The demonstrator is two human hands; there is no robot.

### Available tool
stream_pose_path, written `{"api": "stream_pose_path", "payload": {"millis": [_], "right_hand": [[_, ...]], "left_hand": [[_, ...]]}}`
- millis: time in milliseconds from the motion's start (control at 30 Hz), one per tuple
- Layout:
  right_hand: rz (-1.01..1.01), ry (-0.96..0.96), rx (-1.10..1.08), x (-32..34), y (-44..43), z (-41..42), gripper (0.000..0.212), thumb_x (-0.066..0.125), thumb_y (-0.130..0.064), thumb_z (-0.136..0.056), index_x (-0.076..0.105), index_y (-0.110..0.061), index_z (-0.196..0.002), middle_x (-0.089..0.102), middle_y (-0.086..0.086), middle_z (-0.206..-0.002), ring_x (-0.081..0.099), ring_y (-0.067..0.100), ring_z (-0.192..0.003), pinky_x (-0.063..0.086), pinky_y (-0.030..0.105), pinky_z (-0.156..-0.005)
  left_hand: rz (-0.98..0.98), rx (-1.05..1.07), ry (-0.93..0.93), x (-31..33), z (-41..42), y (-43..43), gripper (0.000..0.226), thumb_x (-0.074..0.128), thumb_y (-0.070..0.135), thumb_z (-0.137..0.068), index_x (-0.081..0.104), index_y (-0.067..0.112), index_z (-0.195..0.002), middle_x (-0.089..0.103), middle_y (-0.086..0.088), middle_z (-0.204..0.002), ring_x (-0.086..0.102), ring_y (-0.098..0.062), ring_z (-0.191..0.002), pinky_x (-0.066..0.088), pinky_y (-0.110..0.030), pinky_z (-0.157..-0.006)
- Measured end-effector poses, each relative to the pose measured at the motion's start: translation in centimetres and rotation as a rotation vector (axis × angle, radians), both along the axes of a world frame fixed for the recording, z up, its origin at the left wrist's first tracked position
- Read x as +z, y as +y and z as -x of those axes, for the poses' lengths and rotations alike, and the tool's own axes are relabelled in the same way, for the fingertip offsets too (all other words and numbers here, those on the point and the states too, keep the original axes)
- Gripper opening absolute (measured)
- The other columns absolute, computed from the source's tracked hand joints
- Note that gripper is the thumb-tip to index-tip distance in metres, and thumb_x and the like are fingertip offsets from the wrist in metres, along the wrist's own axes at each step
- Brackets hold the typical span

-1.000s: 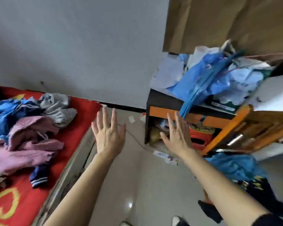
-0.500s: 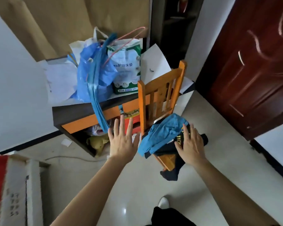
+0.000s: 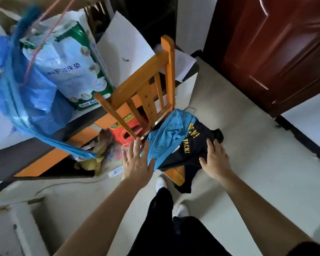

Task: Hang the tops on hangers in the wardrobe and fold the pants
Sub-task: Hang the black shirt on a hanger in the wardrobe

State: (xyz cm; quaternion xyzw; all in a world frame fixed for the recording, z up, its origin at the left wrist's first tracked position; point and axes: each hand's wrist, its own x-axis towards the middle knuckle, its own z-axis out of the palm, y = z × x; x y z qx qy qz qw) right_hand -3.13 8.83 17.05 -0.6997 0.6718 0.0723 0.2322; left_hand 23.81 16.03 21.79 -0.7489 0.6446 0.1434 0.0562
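I am seeing the seat of the orange wooden chair (image 3: pixel 140 80) lying mostly hidden beneath the light blue cloth garment (image 3: pixel 166 137) and black printed top (image 3: pixel 196 152); upper left, the blue plastic bag (image 3: pixel 17 85) is blurring and running off-frame.

A wooden chair (image 3: pixel 144 71) stood against a dark desk (image 3: pixel 17 156) with an orange front. On the desk sat a blue plastic bag (image 3: pixel 26 85), a green-and-white package (image 3: pixel 70 71) and a white sheet (image 3: pixel 122 43). Under it lay a red stool (image 3: pixel 122 133) and a yellow toy (image 3: pixel 89 164).
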Motion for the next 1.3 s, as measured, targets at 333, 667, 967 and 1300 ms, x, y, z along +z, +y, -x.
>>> {"api": "stream_pose_path", "payload": {"millis": [333, 667, 967, 1300], "right_hand": [[-0.325, -0.048, -0.430, -13.0, -1.6, 3.2, 0.082, 0.057, -0.037, -0.097, 0.006, -0.019, -0.159, 0.008, 0.014, -0.165, 0.016, 0.035, -0.150, 0.027, 0.050, -0.116], [-0.327, -0.482, -0.995, -28.5, -6.4, 3.1, 0.108, 0.078, -0.043, -0.079, 0.010, -0.012, -0.157, 0.040, 0.014, -0.151, 0.042, 0.032, -0.138, 0.038, 0.040, -0.112], [-0.400, -0.376, -0.870, -34.6, -3.9, 6.5, 0.026, 0.060, -0.030, -0.090, 0.058, -0.007, -0.101, 0.061, 0.004, -0.085, 0.063, 0.036, -0.094, 0.046, 0.035, -0.073], [-0.832, -0.162, -0.392, -32.2, 2.0, 9.1, 0.039, 0.073, -0.038, -0.067, 0.060, -0.017, -0.098, 0.064, 0.006, -0.107, 0.065, 0.030, -0.100, 0.045, 0.027, -0.072]], "left_hand": [[-0.282, -0.236, 0.095, -16.9, 4.3, -11.3, 0.070, 0.032, 0.048, -0.101, -0.001, 0.023, -0.157, -0.008, -0.009, -0.164, -0.002, -0.031, -0.151, 0.011, -0.053, -0.120], [-0.147, -0.041, 0.140, -31.8, 10.0, -17.4, 0.078, 0.048, 0.040, -0.098, 0.004, 0.015, -0.157, 0.010, -0.011, -0.163, 0.019, -0.033, -0.146, 0.032, -0.050, -0.109], [-0.435, -0.181, -0.132, -37.9, 12.8, -12.8, 0.030, 0.054, 0.010, -0.088, 0.059, 0.021, -0.115, 0.067, -0.005, -0.107, 0.053, -0.028, -0.110, 0.040, -0.041, -0.091], [-0.036, -0.186, 0.016, -36.2, 13.8, -9.6, 0.061, 0.067, 0.031, -0.082, 0.048, 0.012, -0.136, 0.043, -0.019, -0.140, 0.045, -0.039, -0.123, 0.043, -0.051, -0.093]]}}
